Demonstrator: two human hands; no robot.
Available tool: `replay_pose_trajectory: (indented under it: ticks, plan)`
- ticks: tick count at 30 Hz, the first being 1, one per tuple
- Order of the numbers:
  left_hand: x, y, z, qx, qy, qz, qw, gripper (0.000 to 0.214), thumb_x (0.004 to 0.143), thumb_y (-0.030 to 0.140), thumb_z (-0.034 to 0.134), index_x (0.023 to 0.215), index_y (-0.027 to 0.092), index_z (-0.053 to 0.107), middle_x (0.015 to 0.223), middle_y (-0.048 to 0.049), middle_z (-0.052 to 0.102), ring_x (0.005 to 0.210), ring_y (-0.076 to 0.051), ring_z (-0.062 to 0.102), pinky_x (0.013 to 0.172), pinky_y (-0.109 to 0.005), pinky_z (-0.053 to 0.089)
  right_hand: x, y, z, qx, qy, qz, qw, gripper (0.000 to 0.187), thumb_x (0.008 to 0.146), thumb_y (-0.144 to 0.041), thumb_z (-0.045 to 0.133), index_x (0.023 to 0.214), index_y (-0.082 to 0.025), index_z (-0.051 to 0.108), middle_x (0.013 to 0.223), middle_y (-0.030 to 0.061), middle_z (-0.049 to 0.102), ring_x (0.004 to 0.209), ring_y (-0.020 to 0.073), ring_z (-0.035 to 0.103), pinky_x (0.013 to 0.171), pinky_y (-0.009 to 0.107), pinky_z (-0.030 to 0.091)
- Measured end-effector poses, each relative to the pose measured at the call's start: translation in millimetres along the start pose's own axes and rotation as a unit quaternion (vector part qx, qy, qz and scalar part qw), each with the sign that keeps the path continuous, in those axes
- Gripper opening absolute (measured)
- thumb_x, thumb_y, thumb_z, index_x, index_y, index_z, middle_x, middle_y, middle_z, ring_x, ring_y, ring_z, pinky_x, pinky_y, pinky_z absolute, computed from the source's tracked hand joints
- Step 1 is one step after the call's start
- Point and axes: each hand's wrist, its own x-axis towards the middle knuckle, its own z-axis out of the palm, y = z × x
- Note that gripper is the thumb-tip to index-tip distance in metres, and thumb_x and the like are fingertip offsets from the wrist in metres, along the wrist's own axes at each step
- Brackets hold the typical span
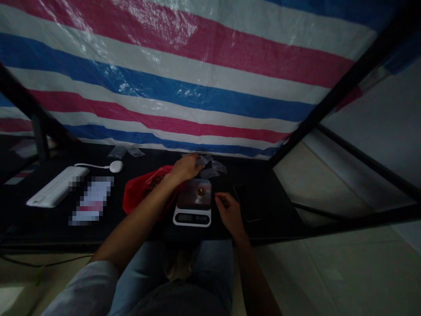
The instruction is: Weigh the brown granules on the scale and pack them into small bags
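Observation:
My left hand (pixel 186 169) reaches over the back of a digital kitchen scale (pixel 194 204), its fingers gathered on a crumpled clear plastic bag (pixel 210 166). A small round brown item (pixel 199 191) lies on the scale's metal platform. My right hand (pixel 229 215) hangs just right of the scale, fingers curled, with nothing visible in them. Under my left forearm lies a red plastic bag (pixel 143 191) holding brown pieces, partly hidden by the arm. A dark phone (pixel 246 204) lies flat to the right of my right hand.
The black tabletop (pixel 263 210) carries a white wired mouse (pixel 115 166), a long white device (pixel 57 186), a blurred printed sheet (pixel 92 200) and several clear plastic pieces (pixel 126 151). A striped tarpaulin (pixel 164 74) hangs behind it, with black frame bars at both sides.

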Motion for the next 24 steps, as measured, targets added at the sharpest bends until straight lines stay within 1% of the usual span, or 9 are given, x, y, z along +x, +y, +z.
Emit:
replay_pose_trajectory:
  ticks: [3,5,8,11,14,16,18,21,24]
  plan:
    - [25,0,13.4,0.017,-0.012,-0.043,0.999,0.057,0.084,0.045,0.071,0.132,0.015,0.062,0.140,-0.0215,0.061,0.128,-0.036,0.060,0.104,-0.040,0.049,11,6,-3,-0.068,-0.011,-0.032,0.997,0.021,0.090,-0.024,0.058,0.105,-0.019,0.073,0.100,0.0094,0.071,0.088,0.0216,0.068,0.083,0.036,0.055]
    - [34,0,23.0,0.021,-0.023,-0.065,0.997,0.057,0.080,0.042,0.076,0.128,0.013,0.064,0.139,-0.0237,0.061,0.128,-0.037,0.059,0.103,-0.042,0.049,19,13,-6,-0.116,-0.011,-0.041,0.992,0.022,0.090,-0.022,0.058,0.106,-0.018,0.073,0.104,0.0116,0.070,0.093,0.0236,0.067,0.089,0.040,0.055]
    - [40,-4,34.7,0.011,-0.022,-0.091,0.995,0.052,0.081,0.041,0.075,0.124,0.013,0.066,0.138,-0.0245,0.061,0.127,-0.038,0.061,0.102,-0.043,0.051,29,23,-10,-0.183,-0.019,-0.042,0.982,0.026,0.088,-0.020,0.063,0.113,-0.017,0.072,0.112,0.0149,0.068,0.105,0.0278,0.065,0.098,0.046,0.051]
    - [43,-10,41.3,-0.015,0.001,-0.108,0.994,0.050,0.084,0.043,0.071,0.123,0.013,0.064,0.137,-0.0240,0.062,0.125,-0.038,0.061,0.101,-0.043,0.050,39,26,-9,-0.215,-0.073,-0.063,0.972,0.025,0.088,-0.018,0.066,0.112,-0.018,0.073,0.111,0.0141,0.068,0.106,0.0274,0.064,0.099,0.045,0.051]
    - [44,-18,41.9,-0.061,0.032,-0.096,0.993,0.044,0.086,0.041,0.067,0.120,0.013,0.065,0.128,-0.0216,0.068,0.119,-0.035,0.065,0.098,-0.040,0.051,47,22,-7,-0.225,-0.126,-0.090,0.962,0.016,0.091,-0.014,0.062,0.099,-0.020,0.075,0.101,0.0099,0.070,0.098,0.0239,0.065,0.094,0.041,0.051]
    - [42,-24,39.0,-0.104,0.055,-0.076,0.990,0.040,0.088,0.042,0.064,0.117,0.013,0.064,0.120,-0.0180,0.072,0.111,-0.030,0.068,0.094,-0.037,0.053,49,19,-8,-0.220,-0.131,-0.088,0.963,0.016,0.091,-0.012,0.060,0.093,-0.020,0.074,0.096,0.0083,0.070,0.093,0.0224,0.065,0.090,0.038,0.051]
    - [38,-29,34.6,-0.143,0.079,-0.055,0.985,0.040,0.091,0.042,0.060,0.120,0.013,0.061,0.117,-0.0144,0.073,0.105,-0.025,0.070,0.091,-0.033,0.054,49,15,-12,-0.211,-0.120,-0.079,0.967,0.014,0.091,-0.013,0.060,0.090,-0.020,0.072,0.093,0.0074,0.070,0.089,0.0217,0.065,0.086,0.037,0.051]
    - [23,-34,27.6,-0.239,0.130,-0.016,0.962,0.045,0.091,0.042,0.058,0.126,0.013,0.054,0.120,-0.0128,0.071,0.104,-0.021,0.070,0.091,-0.032,0.054,45,2,-20,-0.183,-0.087,-0.077,0.976,0.011,0.091,-0.017,0.061,0.090,-0.020,0.071,0.091,0.0066,0.070,0.086,0.0213,0.065,0.082,0.036,0.051]
    - [-1,-36,21.1,-0.365,0.195,0.015,0.910,0.044,0.087,0.045,0.062,0.117,0.014,0.053,0.115,-0.0120,0.070,0.103,-0.022,0.068,0.093,-0.035,0.053,37,-20,-20,-0.132,-0.070,-0.091,0.985,0.010,0.092,-0.020,0.062,0.090,-0.021,0.071,0.091,0.0055,0.071,0.084,0.0202,0.065,0.080,0.034,0.051]
